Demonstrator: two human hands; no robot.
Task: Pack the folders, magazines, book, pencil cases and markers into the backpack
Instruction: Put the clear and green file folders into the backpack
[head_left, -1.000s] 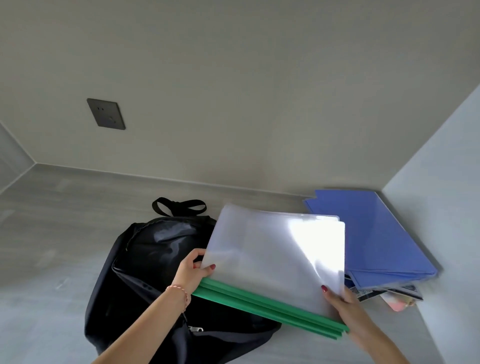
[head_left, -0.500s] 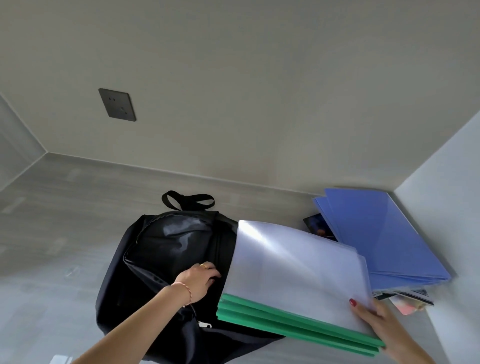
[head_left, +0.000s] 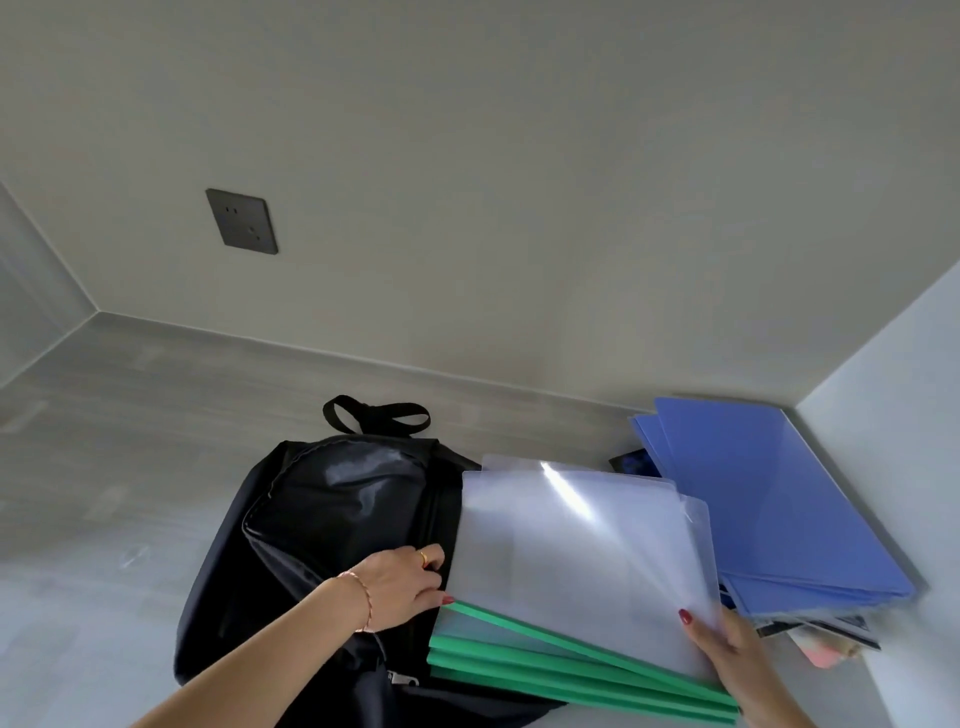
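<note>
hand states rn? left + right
Left hand: at the black fabric backpack opening; fingertips hidden, grip cannot be told.
Right hand: holds the clear plastic folders with green spines by their corner.

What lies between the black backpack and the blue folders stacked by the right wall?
In the head view, the clear folders with green spines fill that stretch, overlapping the backpack and reaching toward the blue folders; the right hand holds their near corner.
</note>
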